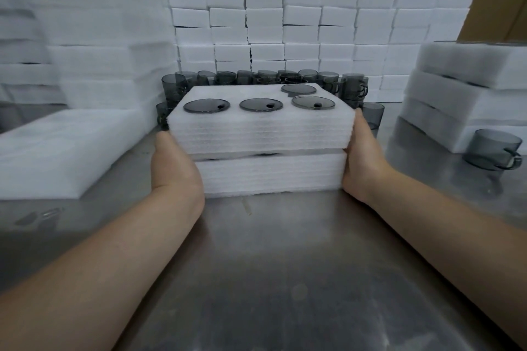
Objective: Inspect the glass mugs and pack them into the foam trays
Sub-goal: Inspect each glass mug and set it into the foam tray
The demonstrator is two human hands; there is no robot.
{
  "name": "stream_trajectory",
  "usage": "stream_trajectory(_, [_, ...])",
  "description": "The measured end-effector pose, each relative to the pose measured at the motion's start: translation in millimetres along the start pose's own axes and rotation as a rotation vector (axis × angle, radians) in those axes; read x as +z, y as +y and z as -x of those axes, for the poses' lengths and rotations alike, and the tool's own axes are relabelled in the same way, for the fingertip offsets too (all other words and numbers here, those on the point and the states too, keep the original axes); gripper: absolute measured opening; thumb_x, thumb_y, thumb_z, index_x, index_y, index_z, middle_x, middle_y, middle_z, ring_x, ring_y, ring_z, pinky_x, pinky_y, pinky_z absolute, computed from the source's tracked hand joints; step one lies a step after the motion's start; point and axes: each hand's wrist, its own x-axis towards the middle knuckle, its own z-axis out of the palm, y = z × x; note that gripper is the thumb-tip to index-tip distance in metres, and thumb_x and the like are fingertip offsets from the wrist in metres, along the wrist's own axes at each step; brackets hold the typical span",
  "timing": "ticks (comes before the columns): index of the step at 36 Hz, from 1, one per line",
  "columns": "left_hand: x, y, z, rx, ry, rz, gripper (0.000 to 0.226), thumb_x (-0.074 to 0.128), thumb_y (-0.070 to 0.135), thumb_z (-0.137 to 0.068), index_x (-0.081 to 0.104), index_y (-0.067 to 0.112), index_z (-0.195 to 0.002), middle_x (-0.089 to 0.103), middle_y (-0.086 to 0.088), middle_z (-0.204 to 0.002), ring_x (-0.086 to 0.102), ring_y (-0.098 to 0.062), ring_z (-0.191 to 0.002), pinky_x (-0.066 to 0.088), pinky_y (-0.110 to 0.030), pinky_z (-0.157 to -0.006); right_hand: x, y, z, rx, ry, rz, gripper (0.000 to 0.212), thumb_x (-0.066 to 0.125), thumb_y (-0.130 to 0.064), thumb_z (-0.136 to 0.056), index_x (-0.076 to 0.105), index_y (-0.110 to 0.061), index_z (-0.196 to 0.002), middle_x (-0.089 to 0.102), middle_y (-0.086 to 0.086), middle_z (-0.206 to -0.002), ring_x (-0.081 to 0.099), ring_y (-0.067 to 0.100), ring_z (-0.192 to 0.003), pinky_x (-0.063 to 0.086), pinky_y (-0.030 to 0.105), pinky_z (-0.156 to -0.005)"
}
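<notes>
Both hands are out front at the two ends of a double stack in the middle of the steel table [271,251]. The left hand [174,162] sits at 9 o'clock of the stack and the right hand [362,157] at 3, palms flat against the foam with the right thumb lying up the end of the upper foam tray [259,134]. The fingers are tucked out of sight, so I honestly can't tell if they're curled or straight. That tray sits on the lower foam tray [271,177] and has four smoky glass mugs [261,104] sunk in its pockets, only the rims showing. More loose mugs [285,77] crowd at 12 behind the stack, with a wall of foam blocks [302,23] behind them. A single mug [494,148] stands at 3 o'clock, well apart, against a side stack of foam [470,85].
</notes>
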Motion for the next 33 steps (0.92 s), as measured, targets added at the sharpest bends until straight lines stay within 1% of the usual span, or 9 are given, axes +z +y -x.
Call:
stream_trajectory(3, [-2.1, 1.1, -5.0, -0.018, -0.038, 0.041, 0.055, 0.036, 0.030, -0.087, 0.047, 0.024, -0.033, 0.047, 0.019, -0.037, 0.043, 0.001, -0.034, 0.032, -0.010, -0.037, -2.9, 2.2, -1.7, -0.019, -0.033, -0.024, 0.063, 0.024, -0.060, -0.094, 0.077, -0.032, -0.075, 0.073, -0.003, -0.095, 0.070, 0.015, -0.087, 0.053, 0.034, -0.070])
stream_trajectory(5, [-3.4, 1.1, -7.2, -0.018, -0.052, 0.037, 0.058, 0.036, 0.033, -0.086, 0.047, 0.024, -0.030, 0.047, 0.018, -0.038, 0.044, -0.002, -0.039, 0.036, -0.017, -0.047, -2.7, 2.8, -3.4, -0.023, -0.047, -0.038, 0.060, 0.027, -0.060, -0.094, 0.077, -0.031, -0.079, 0.073, -0.001, -0.098, 0.069, 0.017, -0.091, 0.053, 0.036, -0.076])
stream_trajectory(8, [-3.5, 1.2, -7.7, -0.017, -0.044, 0.033, 0.059, 0.037, 0.034, -0.087, 0.047, 0.025, -0.029, 0.047, 0.018, -0.038, 0.043, 0.000, -0.037, 0.038, -0.019, -0.049, -3.7, 4.3, -5.5, -0.032, -0.053, -0.040, 0.056, 0.031, -0.060, -0.093, 0.077, -0.029, -0.082, 0.072, 0.000, -0.103, 0.068, 0.019, -0.095, 0.052, 0.040, -0.085])
stream_trajectory(13, [-3.5, -0.9, -8.3, 0.021, -0.035, -0.006, 0.056, 0.036, 0.034, -0.084, 0.049, 0.028, -0.030, 0.047, 0.018, -0.038, 0.045, -0.003, -0.042, 0.037, -0.016, -0.045, -4.0, 4.7, -4.4, -0.039, -0.063, -0.038, 0.053, 0.033, -0.059, -0.093, 0.076, -0.030, -0.082, 0.072, -0.001, -0.101, 0.069, 0.018, -0.093, 0.052, 0.040, -0.083])
stream_trajectory(17, [-1.9, -0.8, -8.1, 0.057, 0.031, -0.057, 0.044, 0.036, 0.033, -0.085, 0.051, 0.025, -0.044, 0.051, 0.015, -0.047, 0.044, -0.007, -0.056, 0.037, -0.026, -0.058, -2.4, 3.4, -2.9, -0.034, -0.046, -0.039, 0.050, 0.035, -0.057, -0.093, 0.074, -0.027, -0.090, 0.072, 0.000, -0.103, 0.068, 0.019, -0.094, 0.052, 0.040, -0.086])
stream_trajectory(21, [-1.4, 1.2, -8.9, 0.060, 0.038, -0.065, 0.035, 0.037, 0.031, -0.084, 0.044, 0.025, -0.051, 0.047, 0.018, -0.040, 0.042, -0.004, -0.047, 0.036, -0.022, -0.050, -0.1, 2.0, 0.0, -0.044, -0.009, -0.036, 0.047, 0.034, -0.054, -0.095, 0.070, -0.024, -0.096, 0.071, 0.002, -0.104, 0.067, 0.020, -0.097, 0.051, 0.041, -0.090])
stream_trajectory(26, [1.3, 15.0, -19.4, -0.008, 0.053, -0.017, 0.056, 0.039, 0.027, -0.085, 0.039, 0.018, -0.030, 0.037, 0.013, -0.032, 0.031, -0.007, -0.033, 0.028, -0.025, -0.048, 1.3, 1.0, 3.5, -0.049, 0.018, -0.033, 0.048, 0.032, -0.054, -0.095, 0.069, -0.024, -0.092, 0.070, 0.002, -0.106, 0.064, 0.022, -0.103, 0.049, 0.042, -0.093])
stream_trajectory(30, [5.6, 30.0, -33.1, -0.107, 0.076, -0.032, 0.033, 0.039, 0.027, -0.086, 0.051, 0.023, -0.056, 0.043, 0.011, -0.040, 0.037, -0.012, -0.047, 0.030, -0.025, -0.052, 0.9, 0.9, 5.7, -0.051, 0.014, -0.016, 0.049, 0.031, -0.054, -0.096, 0.070, -0.024, -0.095, 0.072, 0.001, -0.100, 0.066, 0.020, -0.099, 0.050, 0.041, -0.091])
stream_trajectory(33, [8.3, 35.7, -47.2, -0.154, -0.035, -0.016, 0.026, 0.039, 0.022, -0.089, 0.051, 0.018, -0.066, 0.049, 0.006, -0.052, 0.041, -0.014, -0.051, 0.034, -0.023, -0.051, 0.8, 1.3, 5.8, -0.060, 0.024, -0.014, 0.048, 0.030, -0.053, -0.096, 0.069, -0.026, -0.088, 0.074, -0.005, -0.087, 0.068, 0.014, -0.090, 0.052, 0.035, -0.083])
